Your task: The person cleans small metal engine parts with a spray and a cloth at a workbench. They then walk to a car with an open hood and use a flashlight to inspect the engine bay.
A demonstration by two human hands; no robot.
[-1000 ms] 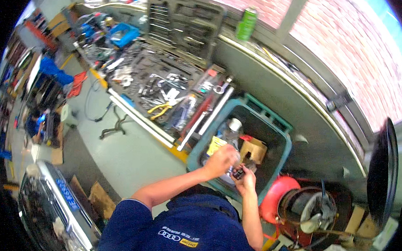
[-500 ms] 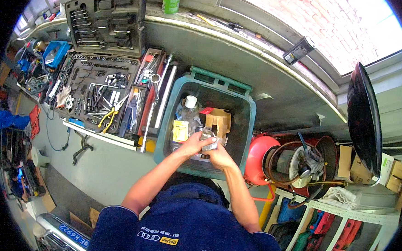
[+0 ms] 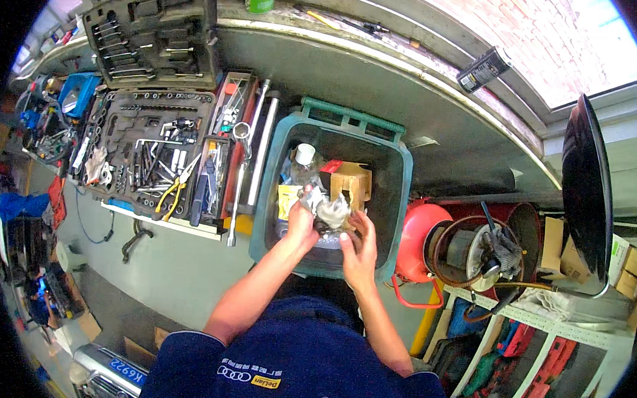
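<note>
Both my hands are over a green bin [image 3: 260,195]. My left hand [image 3: 301,226] is closed at the left edge of a crumpled, silvery-white wrapper [image 3: 332,211], slightly blurred. On its right side, my right hand [image 3: 360,247] has its fingers apart, the tips close to the wrapper; whether they touch it I cannot tell. Inside the bin lie an open cardboard box [image 3: 352,179], a bottle with a white cap [image 3: 305,154] and a yellow-labelled package [image 3: 286,198]. My left hand and the wrapper hide part of the contents.
Left of the bin, an open socket set case [image 3: 154,145] and a tray of long tools [image 3: 227,142] stand on a bench. A red tank [image 3: 418,241] and a hose reel [image 3: 476,252] are at the right. A round black lid [image 3: 587,193] rises beyond them.
My hands, together around a silvery thing before, have moved apart. The crumpled wrapper now shows between them, and my right fingers have spread. The view has shifted slightly.
</note>
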